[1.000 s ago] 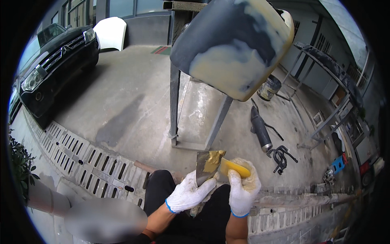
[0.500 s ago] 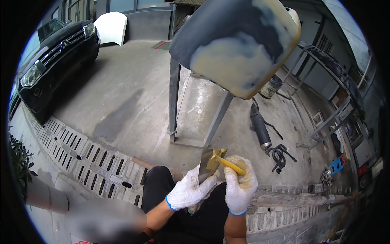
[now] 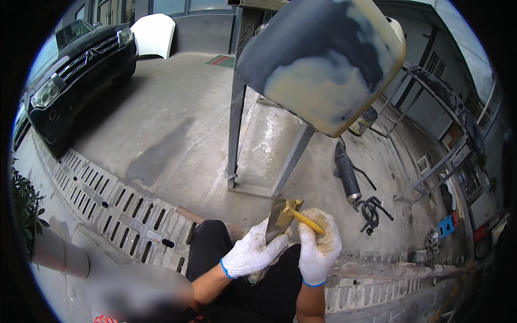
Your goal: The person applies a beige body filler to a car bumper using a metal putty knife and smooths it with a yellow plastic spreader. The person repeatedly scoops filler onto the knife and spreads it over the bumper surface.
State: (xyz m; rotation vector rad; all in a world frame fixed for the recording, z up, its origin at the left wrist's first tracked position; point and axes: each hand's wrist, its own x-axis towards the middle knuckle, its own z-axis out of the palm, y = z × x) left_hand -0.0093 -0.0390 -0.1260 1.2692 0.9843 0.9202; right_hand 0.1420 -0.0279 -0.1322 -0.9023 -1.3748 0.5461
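Note:
My left hand (image 3: 250,250), in a white knit glove with a blue cuff, grips a flat metal putty blade (image 3: 277,218) smeared with yellow putty (image 3: 288,210). My right hand (image 3: 318,253), similarly gloved and stained at the fingers, is closed on a yellow spreader (image 3: 307,220), whose edge meets the putty on the blade. Both hands are above my dark-clad legs. Beyond them a curved body panel (image 3: 328,70), patched in dark grey and beige, rests on a grey metal stand (image 3: 291,159).
A black car (image 3: 81,75) and white panel (image 3: 151,35) are at left, a drain grate (image 3: 124,210) and planter (image 3: 62,253) nearer. Right are a black cylindrical part (image 3: 344,172), black hoses (image 3: 371,212), a bucket (image 3: 361,121), a metal rack (image 3: 431,164) and blue object (image 3: 447,226).
The yellow spreader has tilted from face-up to nearly edge-on and moved onto the putty on the blade. The view has shifted slightly, so the scene sits a little differently.

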